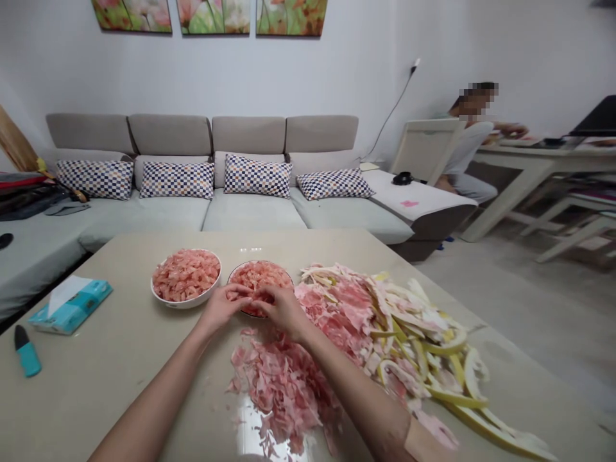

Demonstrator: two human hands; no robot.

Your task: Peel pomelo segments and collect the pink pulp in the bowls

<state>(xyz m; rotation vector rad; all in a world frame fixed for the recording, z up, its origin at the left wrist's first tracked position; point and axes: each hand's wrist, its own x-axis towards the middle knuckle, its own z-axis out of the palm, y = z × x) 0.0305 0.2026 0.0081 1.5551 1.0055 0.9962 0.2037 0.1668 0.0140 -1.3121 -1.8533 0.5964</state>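
My left hand point(222, 307) and my right hand point(283, 309) meet over the near rim of a bowl point(262, 274) of pink pomelo flesh. Both have their fingers curled together on a piece of pink pomelo point(250, 296) held between them. A second, white bowl point(187, 277) heaped with the same pink flesh stands just left. Below my hands lies a heap of pink membrane scraps point(283, 385). To the right spreads a big pile of pomelo peel and pith point(404, 327).
On the beige table point(120, 359) lie a teal tissue pack point(70, 305) and a teal-handled knife point(26, 350) at the left. A grey sofa point(216, 212) with checked cushions stands behind. At the back right a person point(469, 151) sits at a white table.
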